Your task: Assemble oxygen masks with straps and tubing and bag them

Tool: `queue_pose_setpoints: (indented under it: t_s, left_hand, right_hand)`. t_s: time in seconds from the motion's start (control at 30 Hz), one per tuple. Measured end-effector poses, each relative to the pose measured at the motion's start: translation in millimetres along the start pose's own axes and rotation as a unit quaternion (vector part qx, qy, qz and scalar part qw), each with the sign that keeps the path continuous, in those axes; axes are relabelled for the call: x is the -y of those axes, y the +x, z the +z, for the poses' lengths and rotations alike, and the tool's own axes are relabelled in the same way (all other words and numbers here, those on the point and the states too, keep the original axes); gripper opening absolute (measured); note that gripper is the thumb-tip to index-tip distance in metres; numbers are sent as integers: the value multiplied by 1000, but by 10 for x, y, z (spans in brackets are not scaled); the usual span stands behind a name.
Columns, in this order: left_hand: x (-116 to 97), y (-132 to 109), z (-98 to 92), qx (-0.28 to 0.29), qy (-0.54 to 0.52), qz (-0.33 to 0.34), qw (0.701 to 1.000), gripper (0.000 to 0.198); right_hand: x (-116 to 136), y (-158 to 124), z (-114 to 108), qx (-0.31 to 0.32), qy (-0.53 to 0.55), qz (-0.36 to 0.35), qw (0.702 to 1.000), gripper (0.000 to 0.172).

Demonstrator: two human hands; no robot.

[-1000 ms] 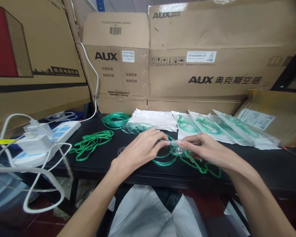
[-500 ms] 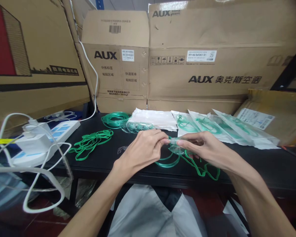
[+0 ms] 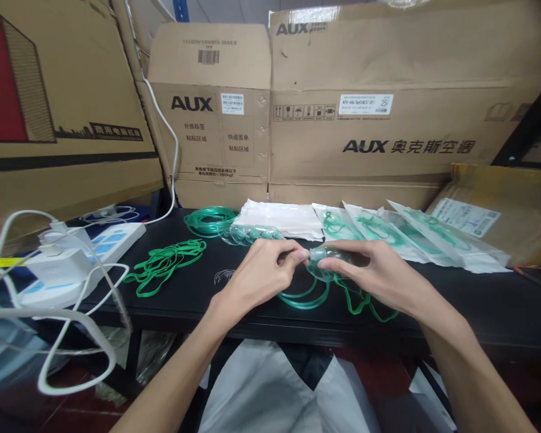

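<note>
A clear, green-tinted oxygen mask [image 3: 327, 264] is in my right hand [image 3: 365, 261], the thumb and fingers closed round its shell. Its narrow neck [image 3: 314, 255] points left. My left hand [image 3: 270, 264] pinches right at the end of that neck; what lies between those fingertips is hidden. Below both hands a coil of green tubing [image 3: 303, 300] lies on the black table [image 3: 234, 310]. A green elastic strap [image 3: 358, 304] hangs from the mask toward the table's front edge.
Behind my left hand are stacked clear masks [image 3: 252, 233], a tubing coil [image 3: 207, 222] and white packaging [image 3: 282, 219]. Bagged mask sets [image 3: 388, 231] lie at right, loose green straps [image 3: 165, 264] at left. A power strip [image 3: 112, 240] with cables stands far left; cardboard boxes [image 3: 365, 162] close the back.
My right hand has shifted back from the mask's neck to its shell, so the neck shows more. The left fingertips still pinch at its end. The strap has swung slightly left.
</note>
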State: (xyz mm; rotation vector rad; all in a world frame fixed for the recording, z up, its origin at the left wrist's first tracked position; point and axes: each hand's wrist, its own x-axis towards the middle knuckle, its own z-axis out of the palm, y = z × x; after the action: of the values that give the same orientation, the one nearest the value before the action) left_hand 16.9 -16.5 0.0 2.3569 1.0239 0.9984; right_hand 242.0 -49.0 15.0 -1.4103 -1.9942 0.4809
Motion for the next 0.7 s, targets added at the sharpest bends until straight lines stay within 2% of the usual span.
queue_pose_setpoints:
  t_s: [0.13,0.23,0.43,0.7]
  left_hand:
    - [24,-2,-46,37,-37,-35,998,45]
    - [49,-3,-61,52,-37,-38,997,44]
    - [40,11,16,-11,-10,-5,1000,29]
    - [33,25,68,-50,71,68,994,24]
  right_hand:
    - [-50,-2,-9,-27,-38,-46,998,45]
    - [-74,-3,17,-49,-63,-82,993,46]
    - [-39,0,31,-59,-68,-63,994,45]
    - [22,6,10,0,-16,-7,1000,38]
